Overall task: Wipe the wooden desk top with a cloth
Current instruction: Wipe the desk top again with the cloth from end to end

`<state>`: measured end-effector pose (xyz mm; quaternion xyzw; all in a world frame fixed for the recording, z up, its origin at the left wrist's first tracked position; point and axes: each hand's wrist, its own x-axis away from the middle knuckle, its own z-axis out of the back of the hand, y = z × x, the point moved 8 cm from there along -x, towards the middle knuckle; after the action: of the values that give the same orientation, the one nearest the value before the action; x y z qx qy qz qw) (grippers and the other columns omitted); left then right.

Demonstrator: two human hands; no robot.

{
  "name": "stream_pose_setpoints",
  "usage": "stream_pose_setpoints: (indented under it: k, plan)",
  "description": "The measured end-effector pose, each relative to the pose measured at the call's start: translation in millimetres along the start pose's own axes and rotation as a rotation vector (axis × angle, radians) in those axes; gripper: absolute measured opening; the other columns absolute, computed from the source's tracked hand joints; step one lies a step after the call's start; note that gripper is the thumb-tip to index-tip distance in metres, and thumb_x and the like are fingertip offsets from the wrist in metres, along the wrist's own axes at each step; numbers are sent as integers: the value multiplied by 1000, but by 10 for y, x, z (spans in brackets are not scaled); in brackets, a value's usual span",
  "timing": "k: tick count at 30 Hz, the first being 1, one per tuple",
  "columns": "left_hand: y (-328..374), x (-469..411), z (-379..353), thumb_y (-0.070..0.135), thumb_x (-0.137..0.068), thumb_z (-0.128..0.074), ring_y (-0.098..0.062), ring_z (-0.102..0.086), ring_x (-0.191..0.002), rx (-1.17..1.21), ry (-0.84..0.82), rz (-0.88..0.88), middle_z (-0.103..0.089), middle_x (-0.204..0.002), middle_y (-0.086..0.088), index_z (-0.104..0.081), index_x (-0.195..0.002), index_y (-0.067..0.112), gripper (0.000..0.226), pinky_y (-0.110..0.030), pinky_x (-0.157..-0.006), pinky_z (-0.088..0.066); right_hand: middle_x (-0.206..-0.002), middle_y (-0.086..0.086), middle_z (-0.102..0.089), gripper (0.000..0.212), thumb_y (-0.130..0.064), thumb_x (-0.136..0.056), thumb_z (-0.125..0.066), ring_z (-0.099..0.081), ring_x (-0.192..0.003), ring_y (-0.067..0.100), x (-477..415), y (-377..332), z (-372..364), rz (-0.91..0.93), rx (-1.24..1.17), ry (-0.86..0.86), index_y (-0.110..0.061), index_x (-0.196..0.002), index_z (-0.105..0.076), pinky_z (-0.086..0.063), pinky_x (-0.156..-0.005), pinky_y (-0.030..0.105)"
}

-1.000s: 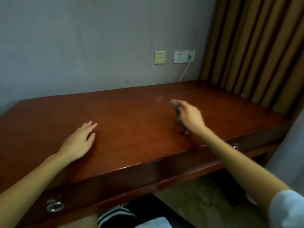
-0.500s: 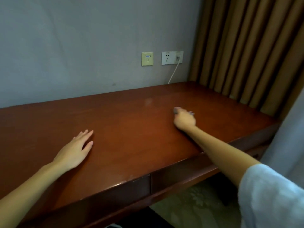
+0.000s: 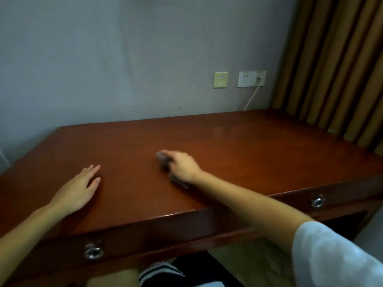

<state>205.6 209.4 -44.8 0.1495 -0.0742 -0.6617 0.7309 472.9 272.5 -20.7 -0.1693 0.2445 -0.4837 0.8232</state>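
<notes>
Now your right hand (image 3: 183,168) grips the small grey cloth (image 3: 162,161) against the wooden desk top (image 3: 259,154), near its middle — the cloth looks blurred. Your left hand (image 3: 78,189) lies flat on the wood — fingers straight, released.

I have the desk (image 3: 248,154) straight ahead, its back edge against the wall (image 3: 124,59). The left hand (image 3: 76,191) lies flat on the top, near the front edge. Well to its right, a little farther back, the right hand (image 3: 183,167) holds the cloth (image 3: 162,160) down on the top. A switch plate (image 3: 220,79) and a socket (image 3: 251,79) sit side by side on the wall above the far right corner, and a cable (image 3: 251,98) drops from the socket behind the desk. The curtain (image 3: 335,69) hangs along the right side. Two drawer pulls (image 3: 93,252) sit in the front face.
</notes>
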Motion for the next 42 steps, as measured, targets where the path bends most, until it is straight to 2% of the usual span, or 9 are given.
stream_pose_setpoints:
  k: [3,6,9,14,21,28,32,36,42]
  plan:
    - [-237,78,20,29,-103,-34,-17,-14,-147,-10,12,67,-18,-159,-3,-22,-151,20,51,-35,-118,-15,-125,1,-63,56,-3,-86,-44,-70,-85,24,83,893,805,-211,24,224,-32,-134,-51,-58,-67,35]
    - [-293,107,-52,25,-104,-32,-20,-12,-147,-22,29,80,-16,-159,-8,-25,-151,14,49,-33,-119,-10,-139,8,-52,53,-4,-91,-45,-57,-117,29,341,1869,1341,-503,197,370,-22,-140,-44,-53,-80,23]
    - [-264,96,-50,24,-104,-32,-20,-13,-147,-21,80,81,-17,-159,-8,-27,-150,14,48,-31,-118,-8,-143,10,-47,47,-11,-95,-43,-53,-122,30,331,2087,1186,-613,257,328,-20,-141,-42,-47,-100,43]
    - [-263,133,-16,23,-103,-34,-18,-14,-147,14,127,83,-19,-158,-6,-29,-150,16,47,-28,-118,-8,-136,10,-51,37,-8,-91,-40,-53,-118,32,37,1090,510,-375,314,256,-19,-125,-50,-43,-99,41]
    - [-327,242,96,23,-102,-37,-15,-14,-147,39,112,75,-20,-158,-2,-29,-150,19,49,-29,-118,-14,-155,10,-27,54,-14,-96,-35,-32,-139,28,18,-879,-859,8,213,72,-15,-149,-27,-25,-111,32]
    - [-1086,725,595,17,-100,-42,-18,-17,-146,7,259,226,-23,-157,-5,-30,-150,16,51,-30,-116,-15,-150,18,-34,54,-11,-93,-40,-34,-137,30,-3,-2231,-1684,261,102,-46,-9,-146,-32,-26,-111,35]
    - [-1412,1019,770,15,-99,-44,-18,-17,-146,-13,370,282,-23,-157,-5,-26,-151,14,54,-31,-117,-12,-141,13,-45,48,-11,-93,-46,-49,-122,33,110,-2797,-1962,478,-12,-115,-12,-141,-41,-39,-100,38]
    - [-1733,1205,845,6,-98,-40,-18,-15,-146,-11,397,343,-24,-157,-5,-29,-150,13,53,-32,-119,-9,-144,4,-47,56,-10,-89,-56,-46,-129,24,162,-3150,-2133,700,-123,-270,-16,-143,-42,-38,-102,33]
    - [-1764,1435,845,5,-98,-43,-17,-21,-144,-33,476,267,-35,-152,-4,-45,-141,13,44,-30,-117,-10,-139,10,-52,86,-21,-81,-74,-51,-123,25,75,-3163,-2095,934,-218,-554,-16,-151,-24,-41,-100,36]
